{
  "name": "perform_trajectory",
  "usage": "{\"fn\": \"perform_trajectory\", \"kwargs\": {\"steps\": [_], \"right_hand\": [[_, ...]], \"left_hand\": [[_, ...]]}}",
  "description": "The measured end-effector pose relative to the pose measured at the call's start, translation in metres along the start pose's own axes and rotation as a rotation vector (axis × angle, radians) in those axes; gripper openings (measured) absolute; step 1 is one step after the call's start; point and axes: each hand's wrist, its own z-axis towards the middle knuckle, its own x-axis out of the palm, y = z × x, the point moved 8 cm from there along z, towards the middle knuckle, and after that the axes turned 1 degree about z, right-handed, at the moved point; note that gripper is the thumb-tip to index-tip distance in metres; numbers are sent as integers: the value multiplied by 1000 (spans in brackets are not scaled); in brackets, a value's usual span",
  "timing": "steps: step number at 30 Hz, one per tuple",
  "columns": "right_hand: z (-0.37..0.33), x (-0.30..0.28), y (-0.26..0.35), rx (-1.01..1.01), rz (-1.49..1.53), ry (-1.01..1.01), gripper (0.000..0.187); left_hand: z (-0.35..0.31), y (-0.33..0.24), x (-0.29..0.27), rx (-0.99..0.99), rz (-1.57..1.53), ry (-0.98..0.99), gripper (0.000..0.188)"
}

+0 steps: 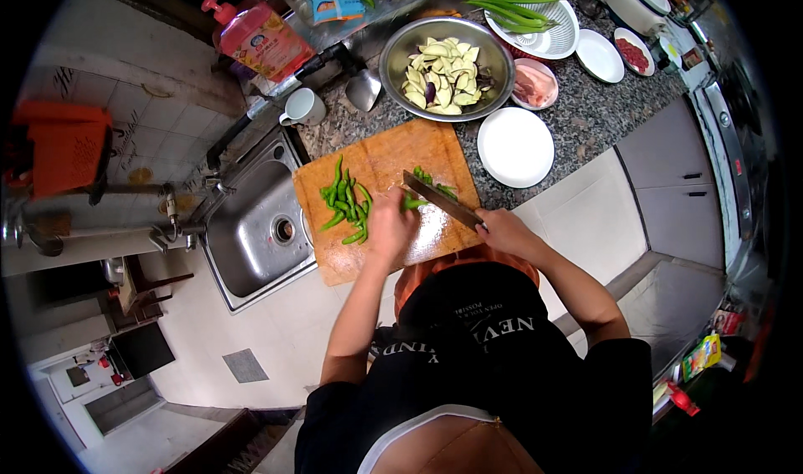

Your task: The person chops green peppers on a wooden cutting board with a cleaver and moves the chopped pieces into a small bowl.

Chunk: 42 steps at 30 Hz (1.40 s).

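On a wooden cutting board [376, 152], my right hand [507, 231] grips the handle of a kitchen knife [443, 201]. Its blade slants up and left across the board. My left hand [391, 221] is closed, its fingertips holding a green chili pepper [413, 201] against the board beside the blade. Cut pepper pieces [424, 176] lie just beyond the knife. A pile of whole green chili peppers [345, 200] rests to the left of my left hand. Part of the held pepper is hidden by my fingers.
A steel sink [242, 252] adjoins the board's left side. Beyond the board stand a metal bowl of cut eggplant [443, 73], a white plate [515, 148], a bowl of meat [534, 84] and a white colander [562, 35]. A mug [304, 107] is behind the sink.
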Motion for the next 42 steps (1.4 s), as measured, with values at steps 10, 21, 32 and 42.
{"fn": "perform_trajectory", "kwargs": {"steps": [10, 21, 32, 42], "right_hand": [[-13, 0, 26, 49, -90, 73, 17], [-23, 2, 33, 35, -180, 87, 17], [13, 27, 30, -7, -150, 95, 20], [-4, 20, 34, 23, -224, 128, 18]], "left_hand": [[-42, 15, 34, -45, -178, -170, 14], [-52, 17, 52, -83, -178, -242, 12], [-54, 23, 55, 2, -231, -245, 7], [-50, 24, 55, -17, -237, -235, 9]]}}
